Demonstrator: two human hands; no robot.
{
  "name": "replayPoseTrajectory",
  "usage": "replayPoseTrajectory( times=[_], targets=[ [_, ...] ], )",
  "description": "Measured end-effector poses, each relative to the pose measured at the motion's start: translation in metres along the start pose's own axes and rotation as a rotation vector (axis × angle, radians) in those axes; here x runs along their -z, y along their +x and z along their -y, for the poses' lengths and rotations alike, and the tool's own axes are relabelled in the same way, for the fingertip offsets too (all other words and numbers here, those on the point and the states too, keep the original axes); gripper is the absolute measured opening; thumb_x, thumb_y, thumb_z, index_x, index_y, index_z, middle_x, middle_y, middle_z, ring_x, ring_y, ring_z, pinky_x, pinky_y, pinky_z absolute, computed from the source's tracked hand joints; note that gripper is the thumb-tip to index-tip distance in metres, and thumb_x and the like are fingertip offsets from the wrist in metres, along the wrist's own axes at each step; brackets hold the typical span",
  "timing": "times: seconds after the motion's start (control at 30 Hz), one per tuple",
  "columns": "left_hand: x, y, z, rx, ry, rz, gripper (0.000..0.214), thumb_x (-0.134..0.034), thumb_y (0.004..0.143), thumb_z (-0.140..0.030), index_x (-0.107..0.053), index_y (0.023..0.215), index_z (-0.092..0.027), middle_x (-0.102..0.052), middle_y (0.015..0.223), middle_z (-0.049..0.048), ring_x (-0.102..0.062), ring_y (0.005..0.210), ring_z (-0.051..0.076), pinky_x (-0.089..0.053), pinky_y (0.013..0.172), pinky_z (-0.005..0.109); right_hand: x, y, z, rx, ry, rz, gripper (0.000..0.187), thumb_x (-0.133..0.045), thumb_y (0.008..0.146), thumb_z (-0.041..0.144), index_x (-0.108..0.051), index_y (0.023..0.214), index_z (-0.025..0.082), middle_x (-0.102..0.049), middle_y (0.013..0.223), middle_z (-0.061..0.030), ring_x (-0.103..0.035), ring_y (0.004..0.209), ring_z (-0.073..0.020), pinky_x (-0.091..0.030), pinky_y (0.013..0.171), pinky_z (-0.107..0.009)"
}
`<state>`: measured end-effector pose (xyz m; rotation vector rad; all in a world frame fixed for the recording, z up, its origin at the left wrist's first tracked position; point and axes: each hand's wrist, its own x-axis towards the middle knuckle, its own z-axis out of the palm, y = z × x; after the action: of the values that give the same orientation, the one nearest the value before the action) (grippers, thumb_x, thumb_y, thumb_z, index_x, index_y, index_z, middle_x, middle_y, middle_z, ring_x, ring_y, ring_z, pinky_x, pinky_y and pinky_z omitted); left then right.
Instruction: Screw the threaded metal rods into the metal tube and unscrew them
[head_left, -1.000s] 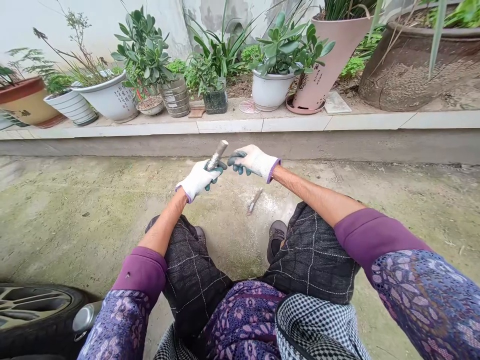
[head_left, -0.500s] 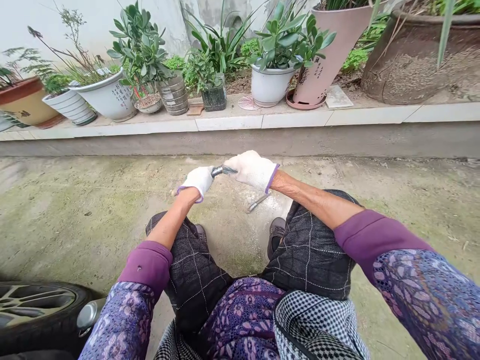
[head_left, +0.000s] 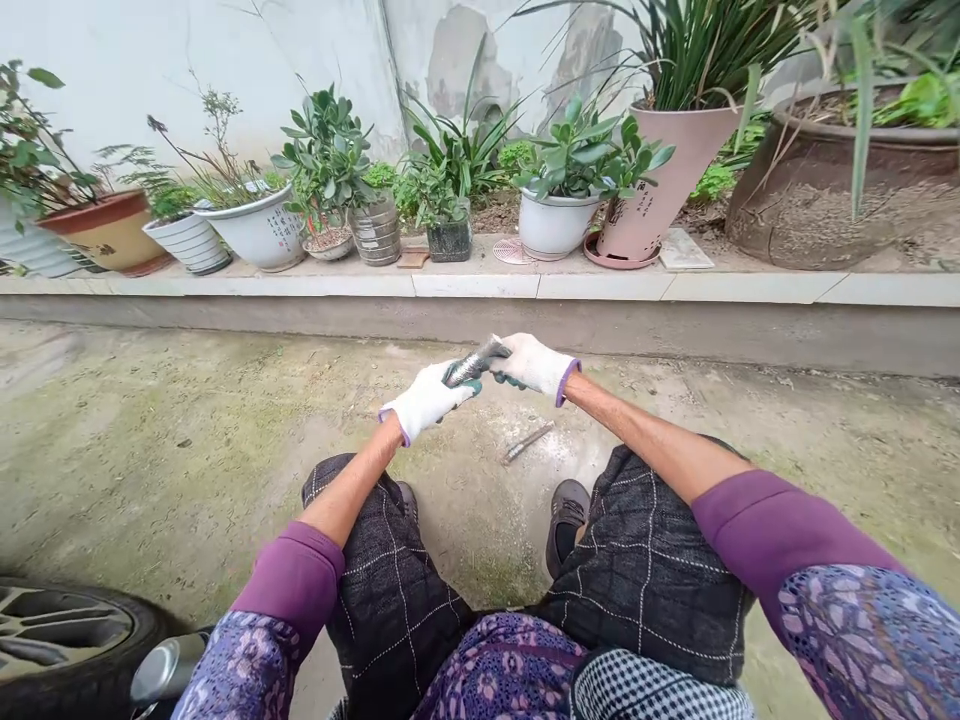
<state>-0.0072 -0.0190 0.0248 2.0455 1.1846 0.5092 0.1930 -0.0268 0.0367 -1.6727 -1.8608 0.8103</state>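
I sit low over a concrete yard with both arms stretched forward. A thick grey threaded metal bolt (head_left: 471, 364) lies almost level between my gloved hands. My left hand (head_left: 426, 400) is closed around its near end. My right hand (head_left: 534, 362) grips the far end, fingers curled over it. Both gloves are white with dark green fingertips. A second thin metal rod (head_left: 526, 442) lies on the ground just below my right wrist, on a pale dusty patch.
A raised tiled ledge (head_left: 480, 285) runs across ahead, lined with potted plants: white pots (head_left: 553, 222), a pink pot (head_left: 651, 190), a big brown basin (head_left: 840, 180). A car tyre (head_left: 67, 630) sits at my lower left. My shoes (head_left: 566, 505) rest between my knees.
The bolt went from tilted upright in my left hand alone to lying level with both hands on it. My view has tipped upward, showing more of the wall.
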Motion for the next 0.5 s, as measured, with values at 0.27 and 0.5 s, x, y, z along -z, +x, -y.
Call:
replayPoseTrajectory(
  times=[0.27, 0.5],
  targets=[
    [-0.002, 0.024, -0.014, 0.020, -0.635, -0.030, 0.043, -0.045, 0.096, -0.050, -0.061, 0.119, -0.017, -0.049, 0.059, -0.0053, -0.036, 0.038, 0.006, -0.038, 0.037, 0.018, -0.011, -0.001, -0.012, -0.016, 0.162, -0.072, 0.026, -0.053, 0.083, 0.029, -0.071, 0.096, 0.016, -0.058, 0.060, 0.0008, -0.046, 0.044, -0.0081, -0.033, 0.038, -0.018],
    [-0.010, 0.050, -0.004, 0.075, -0.916, 0.011, 0.027, -0.070, 0.084, -0.037, -0.060, 0.094, -0.013, -0.057, 0.062, -0.0018, -0.047, 0.040, 0.008, -0.046, 0.040, 0.022, -0.020, 0.012, -0.030, 0.092, -0.113, 0.006, 0.022, -0.048, 0.085, 0.026, -0.068, 0.082, 0.017, -0.063, 0.064, -0.0015, -0.051, 0.051, -0.0105, -0.038, 0.050, -0.022]
  ],
)
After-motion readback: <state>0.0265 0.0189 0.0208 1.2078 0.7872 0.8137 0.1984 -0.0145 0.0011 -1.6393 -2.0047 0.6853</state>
